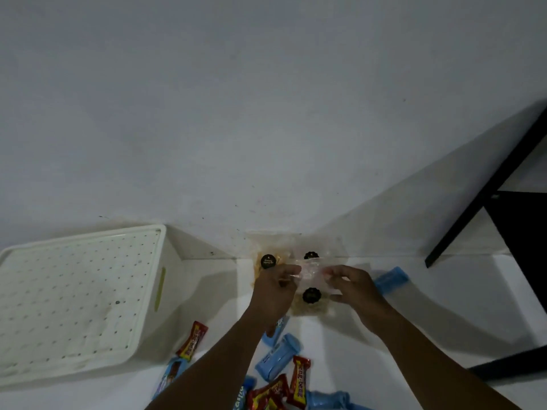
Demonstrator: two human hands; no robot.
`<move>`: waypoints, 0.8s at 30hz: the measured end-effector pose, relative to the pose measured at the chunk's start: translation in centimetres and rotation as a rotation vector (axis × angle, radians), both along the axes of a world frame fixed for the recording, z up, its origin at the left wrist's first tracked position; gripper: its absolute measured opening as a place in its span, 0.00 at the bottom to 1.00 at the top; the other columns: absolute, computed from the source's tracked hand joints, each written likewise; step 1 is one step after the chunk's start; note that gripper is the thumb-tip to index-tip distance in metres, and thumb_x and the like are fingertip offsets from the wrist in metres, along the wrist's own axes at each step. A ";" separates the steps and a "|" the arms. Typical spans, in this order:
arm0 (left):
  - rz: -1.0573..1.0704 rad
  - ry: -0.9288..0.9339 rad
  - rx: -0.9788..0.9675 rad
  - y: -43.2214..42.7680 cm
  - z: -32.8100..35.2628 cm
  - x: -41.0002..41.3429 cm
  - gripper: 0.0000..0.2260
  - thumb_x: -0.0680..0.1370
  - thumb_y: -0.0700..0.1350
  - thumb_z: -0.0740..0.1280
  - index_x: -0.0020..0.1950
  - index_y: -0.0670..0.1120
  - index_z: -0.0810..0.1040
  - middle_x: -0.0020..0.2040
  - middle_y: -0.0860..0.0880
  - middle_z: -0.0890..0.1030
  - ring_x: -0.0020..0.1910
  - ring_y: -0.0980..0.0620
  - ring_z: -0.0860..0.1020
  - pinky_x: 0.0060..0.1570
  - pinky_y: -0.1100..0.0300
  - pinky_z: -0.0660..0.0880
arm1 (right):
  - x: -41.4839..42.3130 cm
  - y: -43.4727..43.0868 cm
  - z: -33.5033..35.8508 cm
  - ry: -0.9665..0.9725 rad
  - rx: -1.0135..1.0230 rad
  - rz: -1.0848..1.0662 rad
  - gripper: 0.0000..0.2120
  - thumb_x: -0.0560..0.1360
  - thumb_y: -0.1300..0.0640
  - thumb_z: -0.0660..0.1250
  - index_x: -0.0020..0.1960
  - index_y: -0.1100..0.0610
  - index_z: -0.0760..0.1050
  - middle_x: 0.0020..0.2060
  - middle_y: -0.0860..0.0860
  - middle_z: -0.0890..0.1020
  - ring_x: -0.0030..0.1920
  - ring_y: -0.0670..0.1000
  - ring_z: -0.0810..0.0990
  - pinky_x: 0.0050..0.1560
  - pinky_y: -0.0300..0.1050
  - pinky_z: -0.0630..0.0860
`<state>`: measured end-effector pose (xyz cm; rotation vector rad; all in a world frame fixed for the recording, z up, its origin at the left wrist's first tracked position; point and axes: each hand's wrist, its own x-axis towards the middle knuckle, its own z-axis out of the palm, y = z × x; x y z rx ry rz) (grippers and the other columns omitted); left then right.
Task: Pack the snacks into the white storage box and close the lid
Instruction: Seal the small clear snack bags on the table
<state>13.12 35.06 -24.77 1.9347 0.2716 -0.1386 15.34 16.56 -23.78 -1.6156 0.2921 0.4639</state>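
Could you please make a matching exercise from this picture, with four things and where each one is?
Things:
1. white storage box
2. clear snack bag
3. red snack packets
4. black frame

Places:
A. far right, by the wall
B. between both hands
C. left side, lid on
D. near edge, between the forearms

Pairs: 1-C, 2-B, 3-D, 4-A

The box (165, 261) is white, its lid (77, 300) white with a grid of small dark dots and a pale yellow-green label on the side. The clear bags (299, 270) show yellowish contents and round black stickers. Wrappers (192, 340) are red with yellow lettering; packets (276, 358) are light blue. The floor (444, 291) is white, the chair (503, 226) black.
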 end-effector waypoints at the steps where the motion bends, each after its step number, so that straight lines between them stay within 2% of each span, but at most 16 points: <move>1: 0.014 0.015 -0.003 -0.2 -0.3 0.8 0.14 0.76 0.31 0.66 0.52 0.48 0.83 0.49 0.51 0.83 0.51 0.49 0.82 0.54 0.60 0.80 | 1.0 -0.2 -0.5 -0.004 -0.011 0.003 0.05 0.76 0.63 0.68 0.50 0.57 0.81 0.51 0.56 0.83 0.50 0.52 0.82 0.47 0.46 0.83; 3: 0.046 0.060 -0.063 -0.6 -0.5 1.9 0.13 0.77 0.30 0.66 0.58 0.40 0.81 0.52 0.47 0.80 0.52 0.45 0.79 0.53 0.62 0.79 | 2.5 -0.6 -1.6 0.004 -0.052 0.050 0.06 0.74 0.59 0.71 0.50 0.53 0.82 0.51 0.55 0.84 0.52 0.55 0.83 0.57 0.55 0.81; 5: 0.043 0.077 -0.029 -0.4 -0.8 2.4 0.14 0.77 0.34 0.68 0.62 0.42 0.80 0.59 0.47 0.79 0.58 0.45 0.78 0.62 0.55 0.77 | 3.3 -0.9 -2.1 0.029 -0.100 0.076 0.11 0.71 0.55 0.70 0.53 0.49 0.81 0.55 0.52 0.82 0.55 0.54 0.81 0.61 0.55 0.79; 7: 0.017 0.111 -0.014 0.1 -0.7 1.9 0.16 0.75 0.38 0.70 0.61 0.49 0.80 0.64 0.48 0.77 0.63 0.48 0.77 0.65 0.52 0.75 | 3.4 -1.1 -2.0 0.023 -0.136 0.094 0.15 0.74 0.56 0.68 0.60 0.47 0.78 0.59 0.49 0.79 0.57 0.52 0.78 0.57 0.48 0.78; 10: -0.008 0.186 -0.010 1.3 -0.2 0.2 0.17 0.75 0.39 0.71 0.61 0.52 0.80 0.65 0.46 0.78 0.60 0.49 0.79 0.56 0.63 0.77 | 2.5 -1.1 -1.3 -0.017 -0.220 0.094 0.18 0.76 0.56 0.68 0.65 0.49 0.75 0.58 0.48 0.76 0.57 0.51 0.75 0.51 0.43 0.73; 12: -0.005 0.186 0.039 2.3 0.5 -1.4 0.17 0.75 0.40 0.72 0.64 0.49 0.79 0.66 0.46 0.78 0.62 0.49 0.78 0.59 0.61 0.75 | 1.4 -0.6 -0.6 -0.023 -0.279 0.090 0.16 0.75 0.56 0.68 0.62 0.52 0.77 0.57 0.49 0.78 0.56 0.52 0.76 0.52 0.45 0.74; 14: -0.016 0.192 0.071 3.6 1.4 -3.7 0.17 0.76 0.43 0.72 0.65 0.48 0.79 0.64 0.50 0.79 0.62 0.51 0.77 0.63 0.59 0.73 | -0.3 0.5 0.4 0.025 -0.265 0.085 0.10 0.74 0.57 0.67 0.55 0.54 0.80 0.53 0.53 0.81 0.53 0.54 0.78 0.53 0.50 0.78; 15: -0.032 0.215 0.069 4.4 1.8 -5.1 0.17 0.76 0.44 0.72 0.65 0.47 0.79 0.62 0.50 0.79 0.58 0.52 0.78 0.58 0.60 0.74 | -1.3 1.3 1.0 0.049 -0.230 0.091 0.07 0.74 0.58 0.67 0.51 0.54 0.80 0.50 0.54 0.81 0.51 0.55 0.79 0.50 0.50 0.78; 17: -0.063 0.269 0.038 6.2 2.6 -8.3 0.17 0.75 0.43 0.73 0.64 0.44 0.79 0.55 0.46 0.82 0.44 0.55 0.80 0.44 0.64 0.75 | -4.0 3.3 2.2 0.065 -0.162 0.137 0.04 0.75 0.61 0.66 0.46 0.56 0.79 0.44 0.55 0.81 0.46 0.54 0.79 0.42 0.46 0.75; 18: -0.080 0.293 0.022 7.2 2.9 -9.9 0.18 0.74 0.42 0.74 0.63 0.41 0.79 0.50 0.46 0.84 0.39 0.57 0.79 0.42 0.64 0.75 | -5.4 4.5 2.5 0.070 -0.148 0.169 0.03 0.75 0.61 0.66 0.46 0.57 0.79 0.43 0.55 0.81 0.44 0.54 0.79 0.39 0.44 0.73; 19: -0.097 0.313 0.005 8.1 3.0 -11.5 0.20 0.72 0.41 0.75 0.63 0.38 0.79 0.44 0.47 0.85 0.37 0.58 0.80 0.44 0.60 0.77 | -6.9 5.7 2.5 0.076 -0.147 0.202 0.03 0.75 0.61 0.66 0.46 0.58 0.79 0.41 0.56 0.81 0.42 0.54 0.79 0.37 0.44 0.73; 20: -0.124 0.329 0.023 9.0 2.8 -13.1 0.21 0.71 0.41 0.75 0.62 0.36 0.79 0.43 0.49 0.86 0.38 0.56 0.81 0.48 0.55 0.78 | -8.6 6.9 2.2 0.082 -0.158 0.230 0.03 0.74 0.61 0.67 0.45 0.59 0.79 0.40 0.57 0.81 0.41 0.54 0.79 0.36 0.44 0.73; 21: -0.166 0.346 0.096 9.8 2.5 -15.0 0.20 0.71 0.42 0.73 0.62 0.37 0.80 0.45 0.48 0.85 0.43 0.54 0.81 0.52 0.51 0.78 | -10.4 8.1 1.8 0.086 -0.171 0.250 0.03 0.73 0.61 0.67 0.44 0.60 0.79 0.40 0.58 0.82 0.39 0.55 0.80 0.35 0.44 0.74; 23: -0.238 0.373 0.324 11.2 1.2 -18.4 0.16 0.75 0.45 0.72 0.61 0.42 0.80 0.57 0.46 0.83 0.53 0.50 0.80 0.58 0.54 0.76 | -14.0 10.2 0.2 0.093 -0.244 0.271 0.04 0.71 0.60 0.67 0.40 0.58 0.80 0.36 0.57 0.83 0.36 0.55 0.81 0.34 0.44 0.75; 24: -0.263 0.371 0.379 12.1 0.1 -20.2 0.16 0.75 0.46 0.73 0.62 0.44 0.80 0.61 0.46 0.81 0.57 0.49 0.80 0.61 0.54 0.76 | -16.0 11.2 -0.6 0.092 -0.298 0.287 0.05 0.71 0.59 0.67 0.38 0.56 0.80 0.33 0.55 0.82 0.35 0.54 0.80 0.35 0.45 0.75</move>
